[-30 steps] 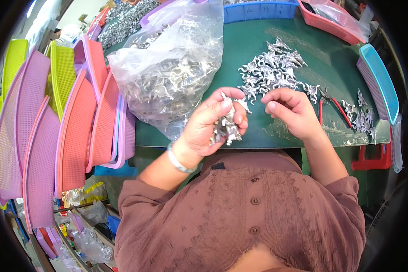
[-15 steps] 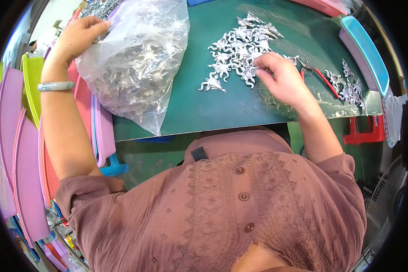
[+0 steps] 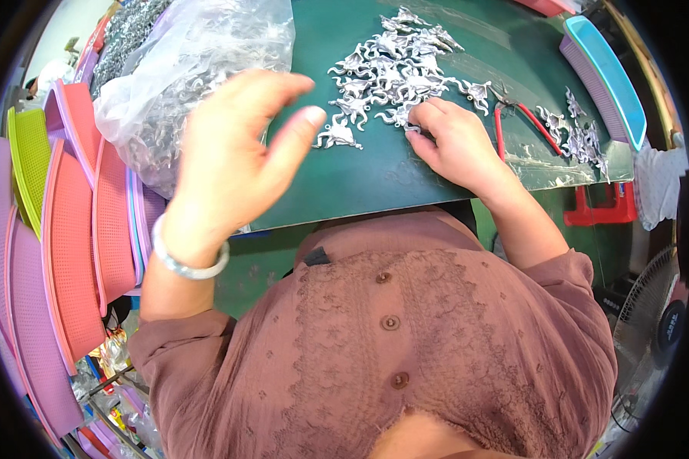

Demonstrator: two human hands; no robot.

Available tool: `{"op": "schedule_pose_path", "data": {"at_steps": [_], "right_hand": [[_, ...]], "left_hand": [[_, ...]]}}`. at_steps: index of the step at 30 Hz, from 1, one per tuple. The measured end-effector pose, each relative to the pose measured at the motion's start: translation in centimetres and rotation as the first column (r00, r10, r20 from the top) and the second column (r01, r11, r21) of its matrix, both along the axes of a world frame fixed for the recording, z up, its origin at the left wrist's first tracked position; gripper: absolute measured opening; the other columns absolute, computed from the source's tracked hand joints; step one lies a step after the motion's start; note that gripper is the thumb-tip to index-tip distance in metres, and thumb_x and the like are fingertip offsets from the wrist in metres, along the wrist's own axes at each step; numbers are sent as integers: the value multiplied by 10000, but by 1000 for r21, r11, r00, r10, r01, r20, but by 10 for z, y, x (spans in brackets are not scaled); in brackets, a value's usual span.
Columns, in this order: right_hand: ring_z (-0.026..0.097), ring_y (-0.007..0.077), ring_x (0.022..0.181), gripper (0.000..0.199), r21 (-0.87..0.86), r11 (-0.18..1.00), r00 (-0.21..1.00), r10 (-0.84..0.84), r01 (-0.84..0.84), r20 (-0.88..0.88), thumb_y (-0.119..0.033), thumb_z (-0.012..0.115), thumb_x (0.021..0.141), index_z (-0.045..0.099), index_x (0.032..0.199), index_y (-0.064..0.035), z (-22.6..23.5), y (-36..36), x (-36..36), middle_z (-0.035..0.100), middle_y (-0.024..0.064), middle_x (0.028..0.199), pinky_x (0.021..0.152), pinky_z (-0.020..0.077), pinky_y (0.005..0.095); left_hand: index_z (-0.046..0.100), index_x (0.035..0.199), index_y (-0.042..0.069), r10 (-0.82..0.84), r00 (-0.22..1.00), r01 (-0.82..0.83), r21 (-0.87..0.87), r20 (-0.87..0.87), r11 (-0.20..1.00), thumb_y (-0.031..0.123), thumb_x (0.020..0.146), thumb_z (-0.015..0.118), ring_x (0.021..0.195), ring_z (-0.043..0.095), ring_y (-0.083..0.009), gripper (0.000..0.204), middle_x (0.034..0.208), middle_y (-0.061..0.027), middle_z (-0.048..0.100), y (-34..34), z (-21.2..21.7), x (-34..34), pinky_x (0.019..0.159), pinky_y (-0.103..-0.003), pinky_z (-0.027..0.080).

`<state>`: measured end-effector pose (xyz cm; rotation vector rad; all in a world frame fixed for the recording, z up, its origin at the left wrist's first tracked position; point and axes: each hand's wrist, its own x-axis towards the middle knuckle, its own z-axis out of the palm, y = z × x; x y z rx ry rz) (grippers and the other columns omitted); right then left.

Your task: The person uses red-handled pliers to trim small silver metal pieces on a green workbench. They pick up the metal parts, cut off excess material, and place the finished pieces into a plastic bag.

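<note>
My left hand [image 3: 237,145], with a pale bangle on its wrist, hovers in front of the clear plastic bag [image 3: 161,99] of silver metal castings. Its thumb and fingers are apart and nothing shows between them. On the green table lies a loose pile of small curly-armed silver castings [image 3: 390,65]. My right hand [image 3: 459,145] rests at the pile's near right edge, thumb and fingers closed at the end of one casting [image 3: 396,116]. A single casting [image 3: 338,135] lies at the near left of the pile, close to my left fingertips.
Red-handled pliers [image 3: 540,130] lie right of the pile, beside a smaller group of castings [image 3: 586,145]. A blue and purple basket [image 3: 608,84] stands at the right edge. Stacked plastic baskets [image 3: 73,252] crowd the left side. A fan [image 3: 647,298] is at lower right.
My left hand has left the bag's far left side and swung right and nearer, its fingers now spread. My right hand stays at the pile's edge. The whole view has shifted slightly.
</note>
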<state>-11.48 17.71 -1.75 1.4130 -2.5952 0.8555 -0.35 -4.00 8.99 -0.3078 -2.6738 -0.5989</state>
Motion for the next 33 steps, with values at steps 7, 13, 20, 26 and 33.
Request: {"op": "schedule_pose_path", "data": {"at_steps": [7,13,20,26,33], "right_hand": [[492,48,559,135,-385,868,519,182,314,835,-147,576,848,589,845,-13,11,4,-3,569,-6,657,510,400,183],[517,63,554,119,-420,813,191,374,402,907,-156,569,862,585,857,-38,7,2,-5,583,13,676,490,402,186],[521,66,561,129,-416,789,136,400,452,906,-166,560,868,585,830,-45,11,-4,0,583,13,669,499,403,191],[516,75,563,149,-412,789,121,404,455,907,-170,534,880,591,814,-49,10,-8,1,582,22,669,512,403,210],[526,73,593,117,-453,790,141,436,413,889,-137,554,866,598,843,-31,9,-7,1,595,21,705,541,423,207]], "left_hand": [[492,1167,-1,-210,869,-244,758,447,605,135,855,559,798,569,-139,347,981,-81,588,16,-73,-14,715,-248,456],[505,1057,6,-544,738,-370,914,399,169,160,914,471,834,622,-203,213,962,-143,611,35,-90,-19,726,-289,501],[511,979,5,-539,743,-438,897,397,56,135,897,470,791,641,-236,158,921,-183,620,39,-87,-14,697,-308,520],[518,976,-3,-556,748,-456,889,363,-34,112,890,466,811,643,-266,152,931,-209,616,35,-92,-11,708,-333,531],[518,1000,-19,-563,758,-436,898,329,-62,116,895,455,868,627,-274,182,1006,-207,591,33,-93,-10,754,-336,519]]}}
